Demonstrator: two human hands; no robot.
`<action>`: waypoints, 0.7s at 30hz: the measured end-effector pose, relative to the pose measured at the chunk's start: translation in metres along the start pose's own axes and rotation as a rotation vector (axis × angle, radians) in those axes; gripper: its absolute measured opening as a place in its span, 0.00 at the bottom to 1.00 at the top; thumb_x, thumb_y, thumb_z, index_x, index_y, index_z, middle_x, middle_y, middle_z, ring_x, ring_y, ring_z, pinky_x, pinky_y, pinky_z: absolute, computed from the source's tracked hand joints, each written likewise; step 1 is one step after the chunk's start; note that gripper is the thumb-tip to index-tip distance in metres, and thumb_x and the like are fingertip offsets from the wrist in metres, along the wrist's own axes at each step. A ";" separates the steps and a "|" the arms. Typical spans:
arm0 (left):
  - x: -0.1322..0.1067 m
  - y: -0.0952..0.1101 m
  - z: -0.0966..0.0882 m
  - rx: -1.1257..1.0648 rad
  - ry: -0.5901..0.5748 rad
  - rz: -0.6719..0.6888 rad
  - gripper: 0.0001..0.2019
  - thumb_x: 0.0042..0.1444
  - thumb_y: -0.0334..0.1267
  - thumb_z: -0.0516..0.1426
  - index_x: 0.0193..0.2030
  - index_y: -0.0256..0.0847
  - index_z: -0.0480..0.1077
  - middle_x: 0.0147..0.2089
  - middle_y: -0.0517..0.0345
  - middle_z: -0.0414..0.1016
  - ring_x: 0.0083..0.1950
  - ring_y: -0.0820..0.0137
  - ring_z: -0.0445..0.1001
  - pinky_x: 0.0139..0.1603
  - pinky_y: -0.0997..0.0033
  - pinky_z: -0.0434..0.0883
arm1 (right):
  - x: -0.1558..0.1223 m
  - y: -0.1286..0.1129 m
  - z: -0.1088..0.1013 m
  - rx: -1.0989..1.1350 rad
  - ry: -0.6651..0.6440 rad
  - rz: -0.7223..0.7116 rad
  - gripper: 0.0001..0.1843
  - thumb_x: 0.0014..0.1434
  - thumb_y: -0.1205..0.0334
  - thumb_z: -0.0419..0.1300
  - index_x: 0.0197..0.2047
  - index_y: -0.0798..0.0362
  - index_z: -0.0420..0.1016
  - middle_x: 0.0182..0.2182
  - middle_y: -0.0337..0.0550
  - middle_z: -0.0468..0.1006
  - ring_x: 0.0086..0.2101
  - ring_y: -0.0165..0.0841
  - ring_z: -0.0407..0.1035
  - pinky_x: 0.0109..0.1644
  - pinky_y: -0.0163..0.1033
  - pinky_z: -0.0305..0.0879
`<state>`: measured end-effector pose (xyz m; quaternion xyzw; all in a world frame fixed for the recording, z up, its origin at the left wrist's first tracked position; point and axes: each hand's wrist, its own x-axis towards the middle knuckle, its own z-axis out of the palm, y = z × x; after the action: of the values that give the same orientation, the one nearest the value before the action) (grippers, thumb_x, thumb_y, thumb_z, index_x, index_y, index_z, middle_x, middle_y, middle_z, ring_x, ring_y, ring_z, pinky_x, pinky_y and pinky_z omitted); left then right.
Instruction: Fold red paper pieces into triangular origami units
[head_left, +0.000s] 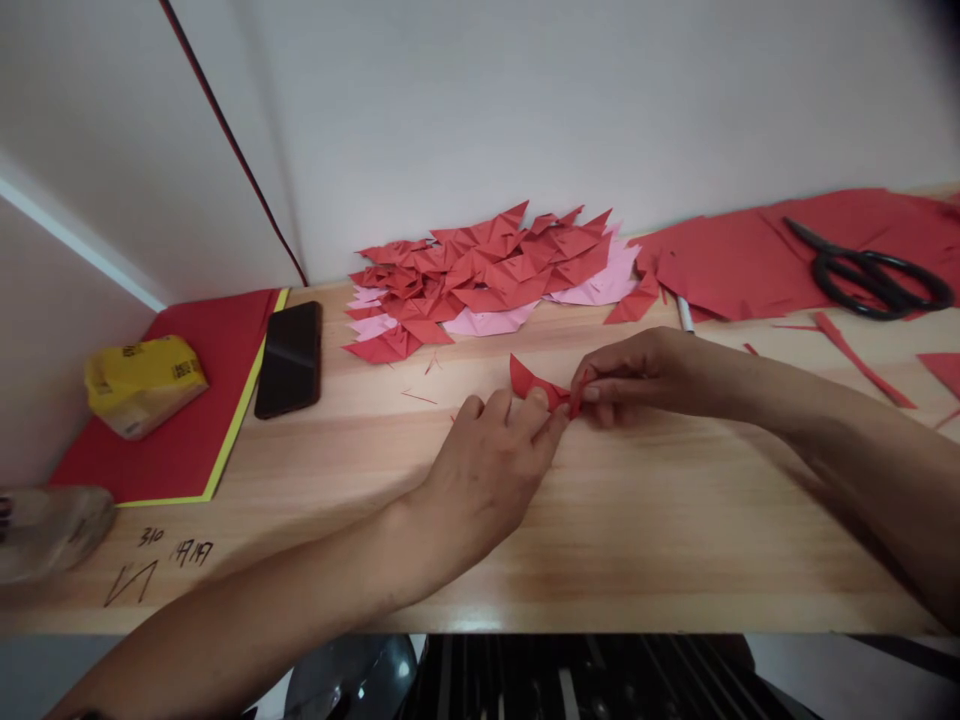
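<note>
Between my two hands is a piece of folded red paper (529,378), low over the wooden table (660,540). My left hand (495,460) presses on its near side, fingertips closed on the paper. At its right end, my right hand (634,375) pinches a folded part between thumb and fingers. One pointed corner sticks up on the left; the rest is partly covered by my fingers. Behind my hands lies a pile of similar folded red pieces (487,265), with some pink paper pieces (491,320) among them.
Black-handled scissors (870,270) rest on red paper sheets (735,265) at the right, near paper strips (862,360). A white pen (685,315) pokes out there. Left are a phone (290,360), a yellow packet (146,385) on a red pad (217,400), and a clear bottle (56,530).
</note>
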<state>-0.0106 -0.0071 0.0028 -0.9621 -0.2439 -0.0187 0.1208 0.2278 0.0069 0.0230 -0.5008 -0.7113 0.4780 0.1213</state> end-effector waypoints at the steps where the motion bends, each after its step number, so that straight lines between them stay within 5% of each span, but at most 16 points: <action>1: 0.000 0.000 0.001 0.001 0.002 -0.002 0.23 0.63 0.34 0.50 0.66 0.42 0.58 0.60 0.47 0.62 0.44 0.61 0.64 0.36 0.61 0.62 | 0.000 0.000 0.000 0.037 -0.007 0.009 0.18 0.60 0.47 0.57 0.36 0.53 0.78 0.28 0.40 0.79 0.28 0.30 0.71 0.35 0.35 0.64; 11: 0.004 -0.002 -0.004 -0.017 -0.015 -0.008 0.21 0.64 0.33 0.49 0.64 0.41 0.59 0.58 0.47 0.63 0.44 0.61 0.64 0.37 0.62 0.63 | 0.002 0.008 -0.001 0.212 -0.120 0.049 0.17 0.60 0.48 0.57 0.40 0.54 0.77 0.35 0.42 0.81 0.27 0.27 0.73 0.24 0.31 0.59; 21: 0.005 -0.003 -0.004 -0.035 -0.026 0.000 0.22 0.65 0.34 0.48 0.65 0.41 0.58 0.59 0.45 0.63 0.44 0.60 0.65 0.38 0.60 0.64 | 0.003 0.004 -0.001 0.159 -0.093 0.139 0.16 0.58 0.48 0.59 0.34 0.53 0.76 0.28 0.39 0.79 0.21 0.24 0.69 0.20 0.30 0.57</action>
<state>-0.0078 -0.0034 0.0080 -0.9642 -0.2451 -0.0107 0.1006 0.2291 0.0100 0.0194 -0.5150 -0.6397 0.5627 0.0943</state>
